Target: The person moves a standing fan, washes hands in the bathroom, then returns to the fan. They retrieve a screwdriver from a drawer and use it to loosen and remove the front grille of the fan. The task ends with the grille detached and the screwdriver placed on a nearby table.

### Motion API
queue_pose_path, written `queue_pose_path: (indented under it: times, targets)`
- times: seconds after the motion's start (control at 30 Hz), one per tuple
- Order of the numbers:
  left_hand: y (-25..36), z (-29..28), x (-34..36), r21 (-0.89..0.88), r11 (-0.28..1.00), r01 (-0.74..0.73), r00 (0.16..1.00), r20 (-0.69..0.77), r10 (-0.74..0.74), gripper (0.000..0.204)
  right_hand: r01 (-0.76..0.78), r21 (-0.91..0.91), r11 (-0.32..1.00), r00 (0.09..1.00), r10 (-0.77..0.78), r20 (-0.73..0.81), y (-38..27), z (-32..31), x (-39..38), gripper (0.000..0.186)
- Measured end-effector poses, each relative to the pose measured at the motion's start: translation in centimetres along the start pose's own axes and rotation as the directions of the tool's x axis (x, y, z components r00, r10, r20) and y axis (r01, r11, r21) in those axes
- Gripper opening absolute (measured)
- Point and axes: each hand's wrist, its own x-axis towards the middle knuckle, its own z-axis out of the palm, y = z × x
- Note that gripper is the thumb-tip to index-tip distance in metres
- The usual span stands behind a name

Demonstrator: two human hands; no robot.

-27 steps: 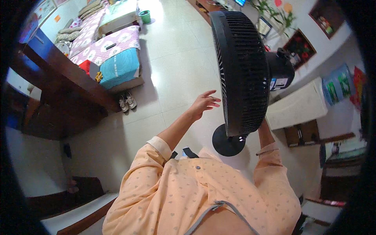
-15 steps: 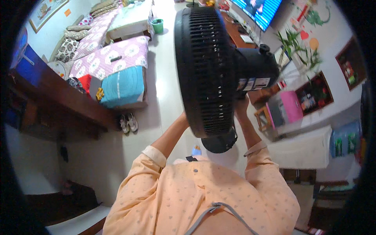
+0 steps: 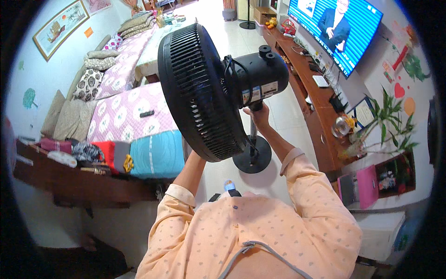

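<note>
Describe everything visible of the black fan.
The fan is a black pedestal model, apparently plastic, with a ribbed cage facing left, its blades not clearly visible. Behind the cage sit a motor housing with pale labels and a looped black cable. A grey pole runs down to a round black base on the floor. The right hand grips its neck under the housing; the left hand is hidden by the cage.

lit television (image 3: 337, 32), framed picture (image 3: 61, 29), teal cloth (image 3: 157, 154)
</note>
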Motion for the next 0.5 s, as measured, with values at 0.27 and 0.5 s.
queue_pose_path:
  times: [0.27,0.5]
  targets:
    - [4.8,-3.3,23.6,-0.092,0.988,-0.127,0.991,0.035,0.131,0.044,-0.016,0.066,0.998,0.996,0.010,0.087,8.8,4.7,23.5,0.037]
    - [7.4,-4.0,43.2,-0.180,0.942,-0.282,0.958,0.004,0.288,0.042,-0.180,0.160,0.970,0.972,0.152,0.177,16.4,7.3,43.0,0.038]
